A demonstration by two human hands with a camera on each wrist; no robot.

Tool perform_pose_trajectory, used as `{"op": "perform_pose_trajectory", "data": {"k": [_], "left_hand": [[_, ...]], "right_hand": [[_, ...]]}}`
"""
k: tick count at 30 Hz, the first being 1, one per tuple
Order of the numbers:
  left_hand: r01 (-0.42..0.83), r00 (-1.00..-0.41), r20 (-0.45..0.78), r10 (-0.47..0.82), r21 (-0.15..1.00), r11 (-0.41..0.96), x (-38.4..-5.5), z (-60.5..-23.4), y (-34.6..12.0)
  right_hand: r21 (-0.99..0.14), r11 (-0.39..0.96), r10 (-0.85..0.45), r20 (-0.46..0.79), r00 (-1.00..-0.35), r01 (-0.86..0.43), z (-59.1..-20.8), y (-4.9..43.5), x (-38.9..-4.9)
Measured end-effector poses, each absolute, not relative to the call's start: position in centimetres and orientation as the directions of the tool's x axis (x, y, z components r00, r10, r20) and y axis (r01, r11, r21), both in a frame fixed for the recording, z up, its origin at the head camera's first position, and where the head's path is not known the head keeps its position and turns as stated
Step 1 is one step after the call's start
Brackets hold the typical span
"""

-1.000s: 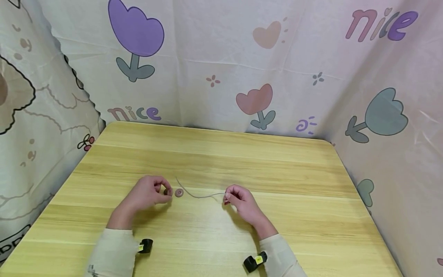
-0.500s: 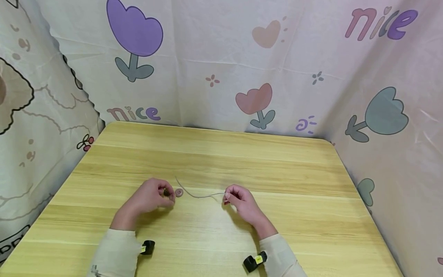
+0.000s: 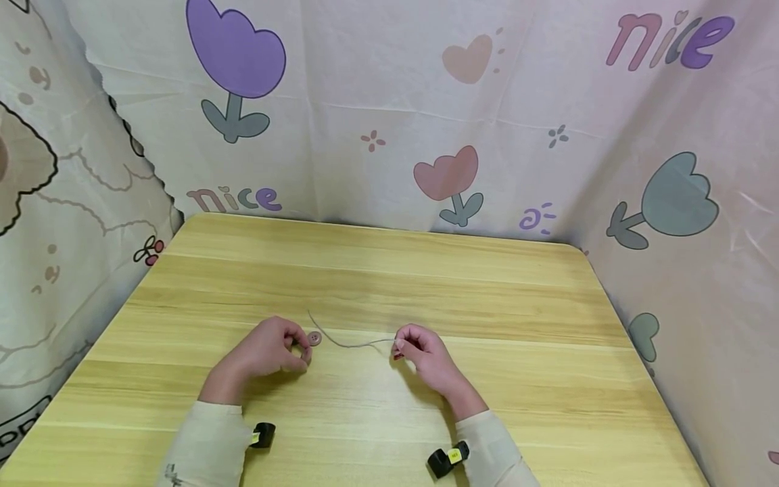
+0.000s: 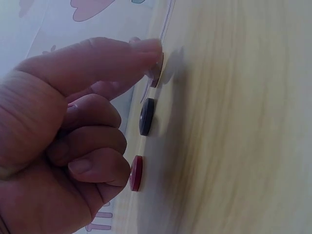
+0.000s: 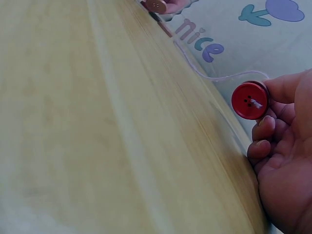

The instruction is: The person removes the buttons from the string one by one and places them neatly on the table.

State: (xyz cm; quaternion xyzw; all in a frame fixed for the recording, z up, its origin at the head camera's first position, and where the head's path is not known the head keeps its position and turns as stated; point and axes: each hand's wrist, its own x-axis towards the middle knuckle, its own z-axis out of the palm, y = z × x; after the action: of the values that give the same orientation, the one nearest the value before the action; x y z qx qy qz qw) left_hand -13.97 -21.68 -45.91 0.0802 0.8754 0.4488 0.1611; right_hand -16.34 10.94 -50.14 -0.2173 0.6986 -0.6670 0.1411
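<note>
Low over the wood-grain table [image 3: 475, 291], both forearms [image 3: 203, 439] angle inward from its near side. The left hand [image 3: 268, 348] pinches a brown button [image 5: 156, 6] between thumb and forefinger; the right hand [image 3: 426, 355] pinches a threaded red button [image 5: 242, 101]. A thin cord [image 3: 347, 345] runs crosswise from it in a shallow sag, free end pointing toward the far edge. The red button stands on edge, four-holed face showing in the right wrist view; another brown button [image 3: 314, 338] lies flat beside the left hand.
</note>
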Motion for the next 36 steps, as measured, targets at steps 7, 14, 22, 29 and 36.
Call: {"op": "perform_pose_trajectory", "data": {"k": [7, 14, 22, 29, 36], "left_hand": [[-0.010, -0.929, -0.216, 0.300, 0.826, 0.564, -13.97, -45.75, -21.46], [-0.006, -0.931, -0.220, 0.290, 0.806, 0.592, -13.93, -45.86, -21.28], [-0.006, -0.936, -0.216, 0.278, 0.800, 0.600, -13.89, -46.07, -21.04], [-0.015, -0.936, -0.218, 0.277, 0.811, 0.585, -13.90, -46.21, -20.94], [-0.043, -0.937, -0.238, 0.256, 0.805, 0.592, -13.77, -45.85, -20.88]], "right_hand": [[-0.992, 0.000, -0.489, 0.109, -0.865, -0.124, -50.09, 10.92, -16.32], [-0.992, -0.004, -0.490, 0.115, -0.864, -0.129, -50.25, 11.03, -16.35], [-0.993, 0.001, -0.487, 0.105, -0.867, -0.120, -50.10, 11.05, -16.23], [-0.993, -0.004, -0.487, 0.102, -0.867, -0.115, -50.07, 11.02, -16.32], [-0.993, 0.007, -0.486, 0.100, -0.868, -0.118, -50.11, 11.09, -16.27]]}}
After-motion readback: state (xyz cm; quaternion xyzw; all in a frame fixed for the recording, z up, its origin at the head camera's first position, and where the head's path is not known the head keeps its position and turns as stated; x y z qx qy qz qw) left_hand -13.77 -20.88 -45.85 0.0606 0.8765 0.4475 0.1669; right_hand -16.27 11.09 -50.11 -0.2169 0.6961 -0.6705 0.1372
